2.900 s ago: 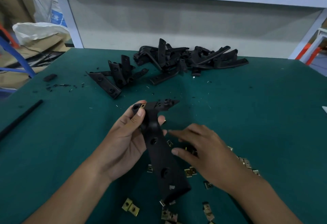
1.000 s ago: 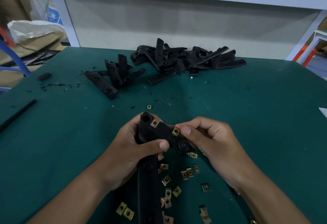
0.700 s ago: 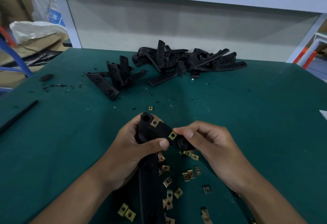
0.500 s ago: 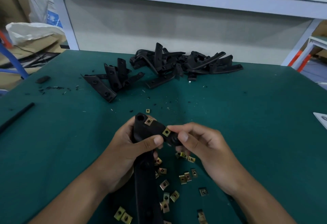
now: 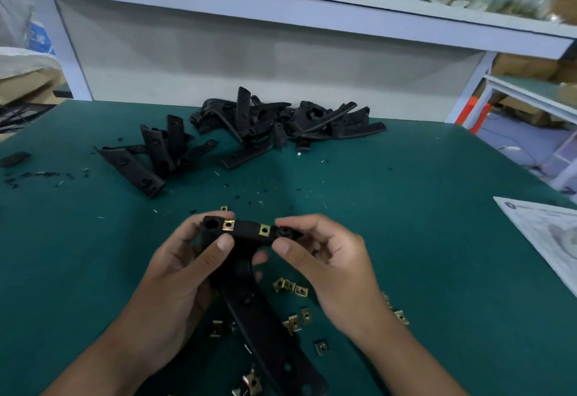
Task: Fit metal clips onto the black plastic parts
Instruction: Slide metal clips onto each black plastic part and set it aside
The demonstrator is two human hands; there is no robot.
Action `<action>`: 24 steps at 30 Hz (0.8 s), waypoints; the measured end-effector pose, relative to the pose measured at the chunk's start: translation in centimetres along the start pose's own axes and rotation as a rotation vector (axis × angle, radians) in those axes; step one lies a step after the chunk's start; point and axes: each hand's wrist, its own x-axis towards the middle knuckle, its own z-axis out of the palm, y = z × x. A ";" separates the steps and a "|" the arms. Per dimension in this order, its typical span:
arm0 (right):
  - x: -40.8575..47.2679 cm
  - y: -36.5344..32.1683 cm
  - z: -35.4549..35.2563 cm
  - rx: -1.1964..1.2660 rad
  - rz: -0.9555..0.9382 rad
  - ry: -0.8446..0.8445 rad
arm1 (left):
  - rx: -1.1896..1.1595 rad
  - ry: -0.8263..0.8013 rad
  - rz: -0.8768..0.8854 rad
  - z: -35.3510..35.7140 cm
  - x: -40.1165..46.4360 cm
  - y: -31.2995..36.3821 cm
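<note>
Two clips fitted on one held black part
Left hand (image 5: 184, 273) grips the black part (image 5: 249, 298); right hand (image 5: 331, 267) fingers (image 5: 282, 245) pinch its tip beside two brass clips (image 5: 228, 225).

Black plastic part (image 5: 249, 295) with two metal clips (image 5: 228, 225), in left hand (image 5: 184, 273) and right hand (image 5: 331, 267).

A dark teal-green counter (image 5: 406, 239) is seen, on which black plastic parts (image 5: 281, 120) are heaped, brass-yellow metal clips (image 5: 295, 289) are scattered, and a white printed sheet (image 5: 543, 233) is laid beneath a white shelf (image 5: 281, 11).
</note>
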 end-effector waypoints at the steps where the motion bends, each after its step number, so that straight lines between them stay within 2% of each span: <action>1: 0.0 -0.1 -0.1 -0.009 0.001 0.000 | 0.005 0.002 -0.004 0.0 0.0 0.0; 5: -0.3 -1.3 -0.7 -0.087 -0.026 0.004 | 0.049 0.005 0.015 0.4 -0.5 -0.1; 9: -2.2 -3.7 -2.4 -0.192 -0.096 0.042 | 0.090 0.074 0.079 2.8 -1.2 -0.1; 11: -4.1 -5.2 -4.1 -0.233 -0.132 0.085 | 0.112 0.042 0.076 4.9 -1.7 0.2; 14: -8.2 -7.4 -7.9 -0.334 -0.158 0.196 | 0.170 -0.121 0.042 9.5 -2.9 0.0; 18: -16.4 -10.2 -13.5 -0.490 -0.159 0.410 | 0.308 -0.430 0.093 17.5 -6.0 -1.8; 21: -23.9 -11.5 -17.4 -0.623 -0.053 0.615 | 0.580 -0.590 0.162 23.7 -9.1 -5.1; 24: -31.1 -11.7 -20.2 -0.696 0.102 0.755 | 0.653 -0.691 0.172 29.2 -12.6 -9.5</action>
